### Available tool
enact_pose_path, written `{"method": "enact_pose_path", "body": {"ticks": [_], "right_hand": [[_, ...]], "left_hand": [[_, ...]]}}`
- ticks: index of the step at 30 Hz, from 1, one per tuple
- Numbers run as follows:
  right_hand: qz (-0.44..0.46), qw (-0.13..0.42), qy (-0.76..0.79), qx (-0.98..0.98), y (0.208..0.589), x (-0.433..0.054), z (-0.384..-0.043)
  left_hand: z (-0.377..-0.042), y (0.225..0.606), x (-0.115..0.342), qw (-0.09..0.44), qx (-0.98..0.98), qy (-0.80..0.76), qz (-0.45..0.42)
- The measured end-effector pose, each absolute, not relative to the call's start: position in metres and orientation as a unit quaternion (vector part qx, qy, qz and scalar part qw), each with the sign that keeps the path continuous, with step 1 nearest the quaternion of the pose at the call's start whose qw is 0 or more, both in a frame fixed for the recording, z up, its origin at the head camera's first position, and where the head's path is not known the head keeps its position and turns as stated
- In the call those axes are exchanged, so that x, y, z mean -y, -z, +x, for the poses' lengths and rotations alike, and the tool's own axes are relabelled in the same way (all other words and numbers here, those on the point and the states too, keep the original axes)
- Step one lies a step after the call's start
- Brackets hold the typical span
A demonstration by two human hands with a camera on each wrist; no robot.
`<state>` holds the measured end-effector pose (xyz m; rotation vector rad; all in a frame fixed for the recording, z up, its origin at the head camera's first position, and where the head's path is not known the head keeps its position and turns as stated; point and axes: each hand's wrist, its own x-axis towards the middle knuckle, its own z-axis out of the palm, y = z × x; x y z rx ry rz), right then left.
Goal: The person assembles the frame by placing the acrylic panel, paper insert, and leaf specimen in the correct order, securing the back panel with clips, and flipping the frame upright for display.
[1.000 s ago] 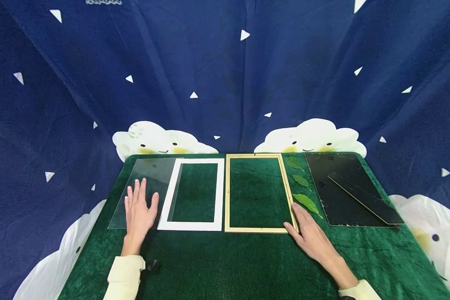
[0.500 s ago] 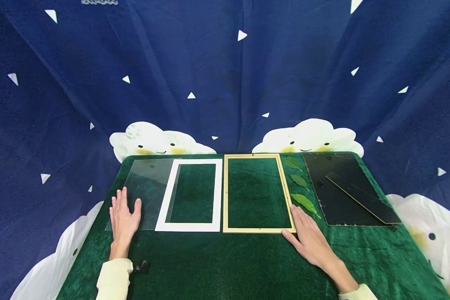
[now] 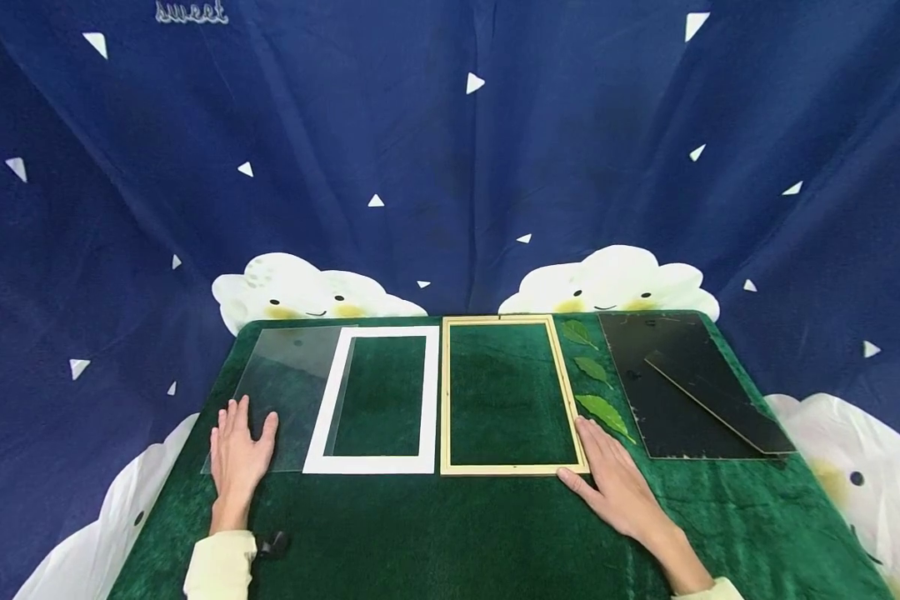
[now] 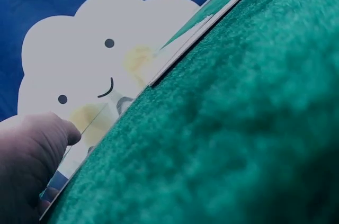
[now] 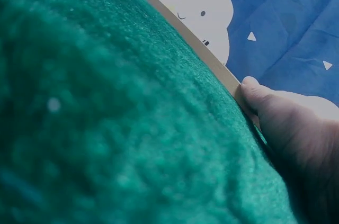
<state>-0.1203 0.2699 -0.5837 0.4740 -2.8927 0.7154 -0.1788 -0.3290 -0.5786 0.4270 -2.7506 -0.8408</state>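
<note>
In the head view my left hand [image 3: 238,454] lies over the near left corner of a clear sheet [image 3: 288,387], fingers straight and thumb spread. A white mat board [image 3: 371,465] overlaps the sheet's right side. Beside it lies a pale wooden picture frame [image 3: 513,470]. My right hand [image 3: 618,487] touches that frame's near right corner, with straight fingers along the right side and the thumb at the near edge. In the right wrist view the thumb [image 5: 251,89] meets the frame's side [image 5: 196,44]. The left thumb [image 4: 69,131] shows above the sheet's edge in the left wrist view.
Between the frame and a black backing board [image 3: 667,333] are green leaves: a far one [image 3: 579,333], a middle one [image 3: 592,369] and a larger near one [image 3: 603,412]. An easel leg [image 3: 708,396] lies slantwise on the board. Green cloth [image 3: 420,542] covers the table.
My left hand has moved left and nearer, from the middle of the clear sheet to its left edge. My right hand stays at the frame's corner. The head view has shifted slightly.
</note>
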Motion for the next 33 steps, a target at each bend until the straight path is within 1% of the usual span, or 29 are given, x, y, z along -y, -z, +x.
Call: {"method": "enact_pose_path", "body": {"ticks": [6,11,13,16,19,26,30,33], "right_hand": [[0.149,0.053,-0.234,0.959,0.581,-0.271,-0.121],[0.151,0.057,-0.235,0.959,0.582,-0.271,-0.123],[0.152,0.060,-0.235,0.958,0.582,-0.271,-0.123],[0.154,0.064,-0.234,0.958,0.582,-0.272,-0.122],[0.157,0.064,-0.232,0.958,0.581,-0.272,-0.121],[0.154,0.063,-0.236,0.957,0.580,-0.270,-0.122],[0.152,0.061,-0.238,0.957,0.581,-0.271,-0.122],[0.153,0.060,-0.242,0.956,0.582,-0.271,-0.121]], "left_hand": [[-0.183,0.579,0.330,0.137,0.941,0.279,0.136],[-0.184,0.577,0.333,0.145,0.947,0.252,0.134],[-0.183,0.577,0.333,0.130,0.953,0.242,0.130],[-0.181,0.579,0.335,0.093,0.962,0.230,0.116],[-0.179,0.581,0.340,0.076,0.968,0.220,0.094],[-0.180,0.583,0.357,0.113,0.967,0.219,0.064],[-0.177,0.583,0.361,0.118,0.962,0.232,0.077],[-0.174,0.582,0.360,0.131,0.955,0.244,0.106]]}}
